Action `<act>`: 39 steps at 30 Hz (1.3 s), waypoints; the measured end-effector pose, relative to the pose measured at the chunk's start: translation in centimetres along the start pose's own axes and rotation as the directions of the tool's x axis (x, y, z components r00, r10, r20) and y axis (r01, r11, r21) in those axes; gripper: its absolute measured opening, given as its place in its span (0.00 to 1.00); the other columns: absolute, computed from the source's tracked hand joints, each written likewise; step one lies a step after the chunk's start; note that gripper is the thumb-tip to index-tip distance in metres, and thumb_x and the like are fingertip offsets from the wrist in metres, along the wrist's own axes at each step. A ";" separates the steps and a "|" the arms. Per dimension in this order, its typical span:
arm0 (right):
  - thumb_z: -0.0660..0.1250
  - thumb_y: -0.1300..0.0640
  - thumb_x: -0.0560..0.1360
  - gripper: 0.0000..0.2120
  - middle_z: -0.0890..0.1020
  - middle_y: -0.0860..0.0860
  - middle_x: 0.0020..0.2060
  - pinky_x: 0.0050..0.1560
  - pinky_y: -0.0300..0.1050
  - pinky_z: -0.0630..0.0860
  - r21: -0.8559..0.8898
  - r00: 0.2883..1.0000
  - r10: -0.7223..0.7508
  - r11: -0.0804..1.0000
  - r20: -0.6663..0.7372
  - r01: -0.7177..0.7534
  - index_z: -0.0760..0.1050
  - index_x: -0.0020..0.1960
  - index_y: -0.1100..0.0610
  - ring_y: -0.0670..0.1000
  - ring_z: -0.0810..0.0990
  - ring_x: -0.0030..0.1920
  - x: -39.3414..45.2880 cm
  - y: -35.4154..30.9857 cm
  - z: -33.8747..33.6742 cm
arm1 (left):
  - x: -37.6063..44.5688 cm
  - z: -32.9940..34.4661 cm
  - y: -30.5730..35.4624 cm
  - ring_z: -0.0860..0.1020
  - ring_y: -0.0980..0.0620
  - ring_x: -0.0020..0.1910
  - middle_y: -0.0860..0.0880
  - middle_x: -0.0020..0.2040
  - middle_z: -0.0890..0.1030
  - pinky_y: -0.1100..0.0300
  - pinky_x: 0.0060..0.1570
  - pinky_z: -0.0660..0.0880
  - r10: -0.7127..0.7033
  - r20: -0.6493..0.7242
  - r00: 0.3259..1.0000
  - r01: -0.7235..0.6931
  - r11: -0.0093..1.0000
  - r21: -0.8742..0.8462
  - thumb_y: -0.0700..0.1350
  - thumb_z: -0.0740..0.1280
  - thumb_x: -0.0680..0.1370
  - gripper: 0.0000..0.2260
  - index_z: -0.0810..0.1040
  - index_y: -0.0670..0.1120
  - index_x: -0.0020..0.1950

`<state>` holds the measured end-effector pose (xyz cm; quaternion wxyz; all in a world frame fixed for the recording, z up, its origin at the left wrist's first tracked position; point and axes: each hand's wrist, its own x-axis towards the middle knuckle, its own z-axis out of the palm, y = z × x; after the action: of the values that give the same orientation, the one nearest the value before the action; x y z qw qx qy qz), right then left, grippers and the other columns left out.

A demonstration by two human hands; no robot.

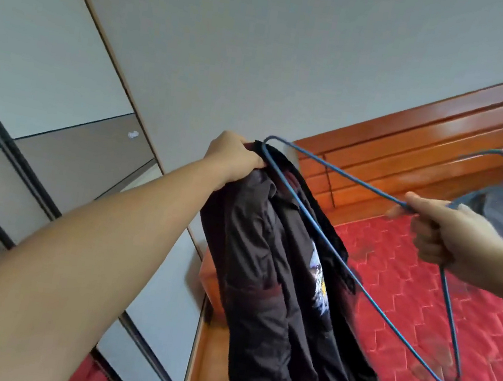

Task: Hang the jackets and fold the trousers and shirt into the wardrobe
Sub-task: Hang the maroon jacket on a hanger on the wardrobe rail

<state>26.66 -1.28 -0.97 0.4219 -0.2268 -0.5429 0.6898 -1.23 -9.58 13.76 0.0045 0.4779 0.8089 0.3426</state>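
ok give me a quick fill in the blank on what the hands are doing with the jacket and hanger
1. The left hand grips the top of the dark ____.
2. The right hand holds a blue wire ____.
3. The bed cover behind is ____ in colour.
4. One end of the hanger sits by the ____ hand.

Missing words: jacket; hanger; red; left

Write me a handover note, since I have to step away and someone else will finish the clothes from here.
Left hand grips the dark jacket at its top, held up in the air.
Right hand grips the blue wire hanger near its hook; one hanger corner sits at the jacket's top by the left hand.
Grey clothing lies on the red bed.
Done: nothing visibly hung.
Left: seat jacket on hanger, hang it in the wardrobe, handle the rest.
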 end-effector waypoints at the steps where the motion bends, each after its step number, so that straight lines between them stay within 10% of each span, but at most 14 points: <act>1: 0.64 0.45 0.73 0.17 0.57 0.45 0.20 0.21 0.29 0.55 -0.015 1.000 0.016 1.000 0.020 -0.016 0.82 0.36 0.56 0.43 0.53 0.18 -0.3 0.6 0.3 | 0.0 -0.2 -0.1 0.81 0.47 0.45 0.48 0.43 0.84 0.57 0.45 0.77 0.009 -0.007 1.000 -0.009 1.000 0.014 0.47 0.76 0.68 0.07 0.84 0.48 0.44; 14: 0.64 0.50 0.78 0.20 0.62 0.45 0.16 0.18 0.35 0.56 -0.514 0.987 -0.156 0.844 0.038 0.153 0.80 0.30 0.55 0.44 0.59 0.17 -1.8 1.5 9.6 | -3.7 -2.9 0.6 0.79 0.55 0.44 0.58 0.41 0.83 0.71 0.36 0.69 0.268 -0.066 0.961 -0.250 0.946 0.205 0.52 0.75 0.70 0.08 0.84 0.54 0.48; 27: 0.63 0.50 0.79 0.20 0.64 0.45 0.17 0.22 0.38 0.59 -0.257 0.967 -0.241 0.943 -0.082 0.213 0.78 0.31 0.54 0.45 0.62 0.18 -0.2 0.8 16.9 | -8.1 -10.5 0.3 0.78 0.44 0.49 0.53 0.46 0.82 0.56 0.43 0.71 0.382 -0.096 0.919 -0.238 0.731 0.639 0.60 0.68 0.74 0.08 0.81 0.58 0.46; 33: 0.62 0.49 0.79 0.20 0.63 0.47 0.19 0.25 0.41 0.59 -0.155 0.959 -0.282 0.947 0.008 0.280 0.77 0.30 0.53 0.48 0.61 0.21 -0.2 -0.3 20.1 | -8.0 -10.6 1.0 0.76 0.47 0.45 0.54 0.39 0.77 0.55 0.41 0.67 0.360 0.154 0.920 -0.344 0.558 0.755 0.55 0.64 0.76 0.10 0.72 0.53 0.38; 35: 0.61 0.49 0.79 0.20 0.64 0.47 0.19 0.26 0.42 0.59 -0.150 0.956 -0.291 0.945 0.024 0.291 0.77 0.30 0.54 0.48 0.61 0.22 -0.1 -0.4 20.4 | -7.3 -11.1 1.4 0.77 0.49 0.46 0.52 0.44 0.78 0.54 0.42 0.73 0.274 0.240 0.931 -0.362 0.619 0.697 0.50 0.66 0.75 0.03 0.76 0.52 0.46; 39: 0.62 0.48 0.79 0.21 0.65 0.44 0.18 0.24 0.39 0.61 -0.184 0.942 -0.333 0.924 0.043 0.335 0.76 0.29 0.53 0.46 0.63 0.21 0.8 -0.8 20.9 | -6.3 -11.2 2.9 0.77 0.56 0.47 0.56 0.49 0.79 0.59 0.43 0.74 0.134 0.466 0.875 -0.435 0.641 0.632 0.51 0.75 0.68 0.20 0.75 0.56 0.57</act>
<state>10.36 -12.24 6.35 0.5067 -0.1661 -0.6388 0.5546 0.67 -19.76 21.89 -0.0830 0.6207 0.7726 -0.1048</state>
